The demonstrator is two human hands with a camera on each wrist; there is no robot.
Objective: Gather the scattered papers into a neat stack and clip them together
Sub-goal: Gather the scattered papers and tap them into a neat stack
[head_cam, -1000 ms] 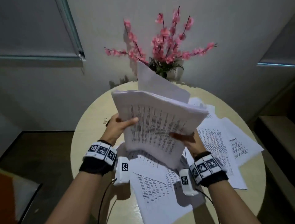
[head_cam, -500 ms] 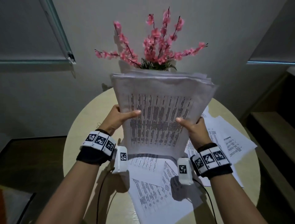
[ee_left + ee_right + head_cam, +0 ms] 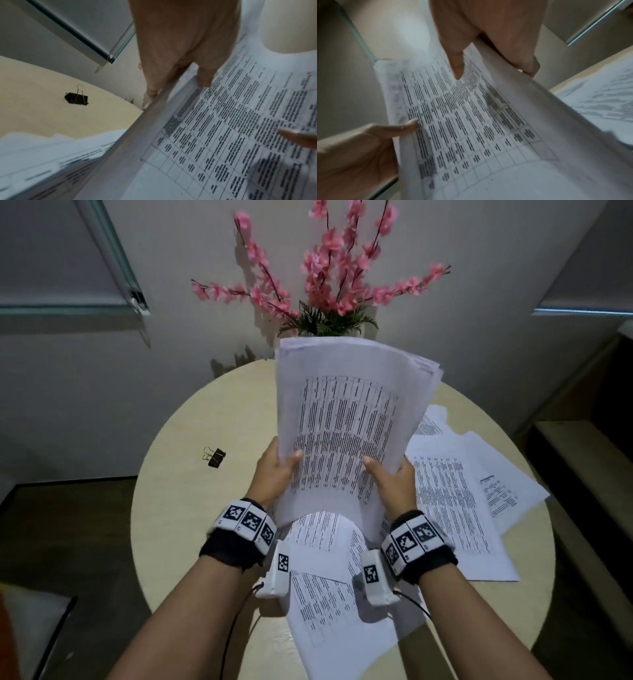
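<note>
White paper stack (image 3: 346, 419) upright above the round table (image 3: 191, 508), left hand (image 3: 274, 474) and right hand (image 3: 394, 484) pinching its side edges, thumbs in front, black binder clip (image 3: 215, 457) lying apart at left

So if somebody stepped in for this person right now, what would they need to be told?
Left hand and right hand: each grips a side of the paper stack, held upright above the table.
Loose sheets lie on the table to the right and underneath.
Binder clip lies unused to the left.
Done: part of the papers gathered.
Left: collect the rest, square the edges, clip.
</note>
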